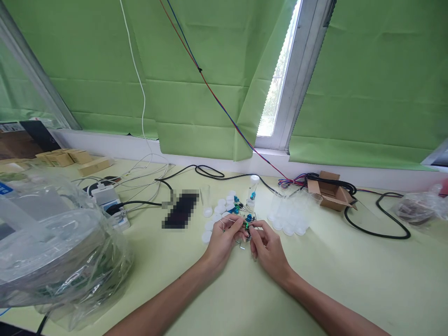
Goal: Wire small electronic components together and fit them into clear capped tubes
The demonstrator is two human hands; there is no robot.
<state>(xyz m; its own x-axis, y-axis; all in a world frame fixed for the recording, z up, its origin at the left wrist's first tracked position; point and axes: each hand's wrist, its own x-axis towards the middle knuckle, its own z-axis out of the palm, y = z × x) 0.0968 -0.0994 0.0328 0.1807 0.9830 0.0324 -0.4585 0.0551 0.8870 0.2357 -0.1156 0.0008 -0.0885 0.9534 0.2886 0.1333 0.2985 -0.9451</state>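
My left hand point(227, 234) is closed in a pinch, with a thin, pale bent wire looping out past its fingers. Facing it, my right hand point(268, 242) pinches at the same spot. Between the fingertips is a small green part point(247, 226) with thin metal bits about it; its exact kind is too small to tell. Just beyond my fingers lie several small blue-and-green parts point(234, 209) with dark and metal leads. A bent metal piece point(241, 245) shows under my hands. White round caps point(221, 205) are scattered beside my left hand.
A capped clear tube point(252, 193) holds a blue part. An uncapped tube point(206, 203) stands to its left, a cluster of clear tubes point(289, 217) to its right. Farther out are an open cardboard box point(331, 198), black cables point(378, 237), a power strip point(117, 212) and a plastic-wrapped reel point(63, 252).
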